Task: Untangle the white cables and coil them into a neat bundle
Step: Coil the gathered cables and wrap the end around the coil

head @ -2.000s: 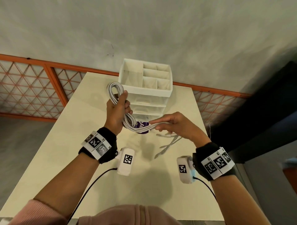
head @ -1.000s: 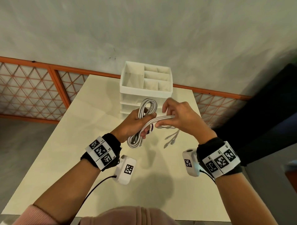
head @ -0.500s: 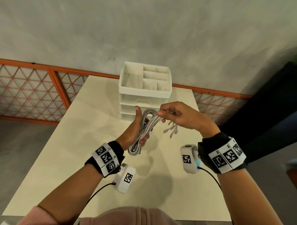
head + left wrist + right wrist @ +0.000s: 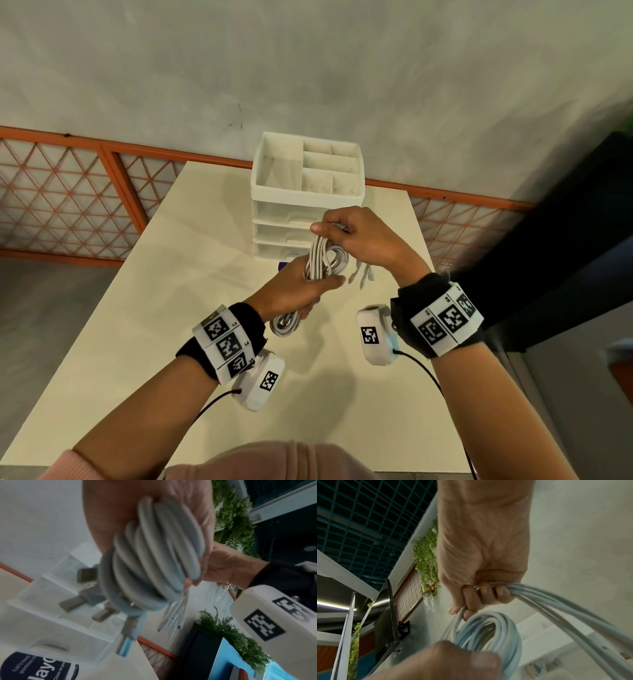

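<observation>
A coil of white cables (image 4: 323, 262) hangs in the air above the cream table (image 4: 137, 325). My left hand (image 4: 301, 291) grips the coil around its middle, with one loop sticking out below the fist (image 4: 284, 325) and another above. My right hand (image 4: 346, 233) pinches a bunch of cable strands just above the coil and holds them over it. Several loose plug ends (image 4: 361, 275) dangle to the right under my right hand. In the left wrist view the coil (image 4: 154, 555) fills the palm, with plugs (image 4: 173, 620) hanging. In the right wrist view curled fingers (image 4: 481, 595) hold the strands (image 4: 547, 601).
A white drawer organiser (image 4: 306, 202) with open top compartments stands at the table's far edge, right behind the hands. A dark purple label (image 4: 282, 265) lies at its base. An orange lattice railing (image 4: 68, 192) and a grey wall lie beyond. A dark panel (image 4: 565, 257) is at the right.
My right hand has carried the loose strands up and leftward over the coil. My left hand has turned the coil more upright and kept its grip.
</observation>
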`<move>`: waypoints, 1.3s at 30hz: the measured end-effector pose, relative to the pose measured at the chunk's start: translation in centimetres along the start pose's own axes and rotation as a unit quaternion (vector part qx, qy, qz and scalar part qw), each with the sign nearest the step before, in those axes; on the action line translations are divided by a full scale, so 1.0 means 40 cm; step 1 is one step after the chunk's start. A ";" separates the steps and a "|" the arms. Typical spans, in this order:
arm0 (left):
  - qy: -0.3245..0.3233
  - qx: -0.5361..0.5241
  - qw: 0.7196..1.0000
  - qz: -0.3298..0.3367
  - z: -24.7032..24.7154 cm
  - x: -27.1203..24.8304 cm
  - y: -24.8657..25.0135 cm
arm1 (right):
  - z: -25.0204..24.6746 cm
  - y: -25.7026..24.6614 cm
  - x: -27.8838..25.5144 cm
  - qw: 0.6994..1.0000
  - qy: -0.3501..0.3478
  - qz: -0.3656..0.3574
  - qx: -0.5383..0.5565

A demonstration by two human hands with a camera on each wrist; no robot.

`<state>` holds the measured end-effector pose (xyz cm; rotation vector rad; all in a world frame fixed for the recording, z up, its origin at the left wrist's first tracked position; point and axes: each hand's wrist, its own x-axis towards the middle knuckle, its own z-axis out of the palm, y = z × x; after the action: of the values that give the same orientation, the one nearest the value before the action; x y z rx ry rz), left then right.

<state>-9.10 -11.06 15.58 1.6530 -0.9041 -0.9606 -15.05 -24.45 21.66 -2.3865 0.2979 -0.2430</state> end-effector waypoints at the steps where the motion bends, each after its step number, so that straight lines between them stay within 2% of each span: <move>1: 0.011 0.006 1.000 -0.006 0.002 0.003 -0.007 | 0.001 -0.001 0.001 1.000 0.000 -0.001 0.002; 8: 0.000 -0.053 0.998 -0.021 -0.004 0.003 -0.030 | -0.023 0.006 -0.006 0.996 0.012 0.023 0.088; 14: -0.001 -0.161 0.986 -0.034 -0.035 0.010 -0.041 | -0.025 0.064 -0.031 0.989 -0.026 0.041 0.140; 18: 0.025 -0.222 0.974 -0.026 -0.050 0.012 -0.051 | 0.003 0.105 -0.055 0.980 0.036 0.052 0.186; 21: 0.065 -0.236 0.969 -0.012 -0.048 0.022 -0.051 | 0.067 0.111 -0.068 0.967 0.098 0.053 0.228; 24: 0.107 -0.250 0.962 0.011 -0.036 0.033 -0.043 | 0.135 0.091 -0.069 0.961 0.128 0.054 0.237; 27: 0.124 -0.243 0.961 0.047 -0.037 0.037 -0.035 | 0.175 0.079 -0.061 0.968 0.137 0.052 0.206; 31: 0.115 -0.227 0.964 0.079 -0.046 0.037 -0.036 | 0.171 0.071 -0.056 0.978 0.120 0.035 0.165; 35: 0.100 -0.201 0.972 0.075 -0.052 0.039 -0.044 | 0.149 0.063 -0.047 0.989 0.120 0.015 0.081; 39: 0.080 -0.177 0.978 0.082 -0.054 0.047 -0.050 | 0.151 0.056 -0.039 0.987 0.163 0.006 -0.003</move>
<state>-6.15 -11.47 13.76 1.3099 -0.7020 -0.8095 -15.31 -21.82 15.60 -2.3454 0.4637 -0.6315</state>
